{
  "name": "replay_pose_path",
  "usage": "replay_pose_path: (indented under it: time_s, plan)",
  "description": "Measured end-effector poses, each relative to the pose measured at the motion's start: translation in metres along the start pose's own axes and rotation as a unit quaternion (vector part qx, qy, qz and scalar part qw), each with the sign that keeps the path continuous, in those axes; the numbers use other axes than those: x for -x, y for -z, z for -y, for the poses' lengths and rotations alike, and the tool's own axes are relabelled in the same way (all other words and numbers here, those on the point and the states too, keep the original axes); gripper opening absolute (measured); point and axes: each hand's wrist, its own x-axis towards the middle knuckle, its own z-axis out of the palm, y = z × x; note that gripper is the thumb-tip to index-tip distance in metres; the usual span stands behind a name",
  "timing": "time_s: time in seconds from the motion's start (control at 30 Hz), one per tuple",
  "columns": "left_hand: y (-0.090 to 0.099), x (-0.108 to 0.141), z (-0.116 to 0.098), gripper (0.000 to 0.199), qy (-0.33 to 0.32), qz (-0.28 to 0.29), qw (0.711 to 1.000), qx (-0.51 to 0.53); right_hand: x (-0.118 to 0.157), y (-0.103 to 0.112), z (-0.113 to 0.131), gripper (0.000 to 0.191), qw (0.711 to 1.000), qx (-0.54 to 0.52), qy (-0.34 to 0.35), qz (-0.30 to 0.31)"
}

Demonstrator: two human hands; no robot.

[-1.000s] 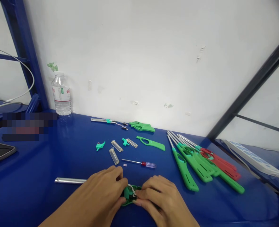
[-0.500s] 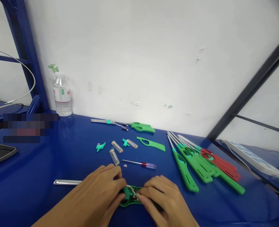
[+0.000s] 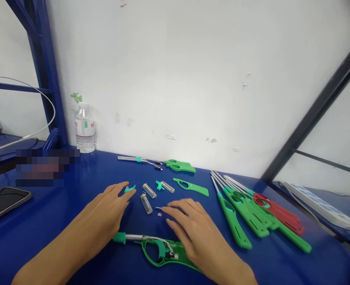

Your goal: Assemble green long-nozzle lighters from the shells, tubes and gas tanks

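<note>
Presumably light and stiff, the teal trigger (image 3: 129,189) left of centre suits edgewise pinching, left hand (image 3: 110,206) and right hand (image 3: 193,223) both splayed.

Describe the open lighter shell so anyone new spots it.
Find the near side of the blue table, then the right hand. Partly hidden by it lies the green lighter shell, the only one showing white wires inside.

Bare tabletop (image 3: 56,209) lies between phone (image 3: 5,204) and left hand (image 3: 112,206). Two clear cartridges (image 3: 146,204) obstruct the gap toward right hand (image 3: 193,225).
</note>
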Motion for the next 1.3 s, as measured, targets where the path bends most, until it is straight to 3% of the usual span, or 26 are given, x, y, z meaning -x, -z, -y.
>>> replay_pose_path:
  time_s: [0.1, 0.2, 0.3, 0.4, 0.57, 0.77, 0.87, 1.07, 1.3]
  plan:
    - [-0.013, 0.001, 0.007, 0.052, -0.011, -0.006, 1.0, 0.002, -0.033, 0.007, 0.01, 0.031, 0.994, 0.079, 0.053, 0.061]
    - [-0.018, -0.002, 0.009, 0.051, -0.009, -0.012, 1.0, 0.002, -0.065, -0.002, 0.016, 0.036, 0.989, 0.12, 0.052, 0.063]
    - [-0.015, -0.004, 0.008, 0.048, -0.012, -0.011, 1.0, 0.006, -0.089, -0.018, 0.022, 0.041, 0.987, 0.138, 0.043, 0.071]
    - [-0.007, -0.004, 0.006, 0.046, -0.01, -0.006, 1.0, 0.009, -0.1, -0.025, 0.03, 0.034, 0.986, 0.138, 0.033, 0.084]
    - [0.008, -0.004, -0.008, 0.047, 0.004, -0.004, 1.0, 0.021, -0.088, -0.01, 0.025, 0.018, 0.992, 0.098, -0.002, 0.082]
    - [0.011, -0.002, -0.039, 0.042, -0.03, 0.033, 0.996, 0.078, -0.057, 0.018, -0.023, 0.016, 0.994, -0.059, -0.026, 0.087]
    - [0.009, 0.001, -0.055, 0.039, -0.059, 0.056, 0.991, 0.109, -0.046, 0.022, -0.035, 0.014, 0.988, -0.127, -0.027, 0.08]
    - [0.01, 0.001, -0.07, 0.041, -0.062, 0.093, 0.988, 0.11, -0.039, 0.016, -0.027, 0.016, 0.985, -0.158, -0.047, 0.047]
    - [0.021, -0.01, -0.058, 0.034, -0.049, 0.158, 0.983, 0.077, -0.031, 0.027, -0.02, 0.013, 0.988, -0.123, -0.097, -0.005]
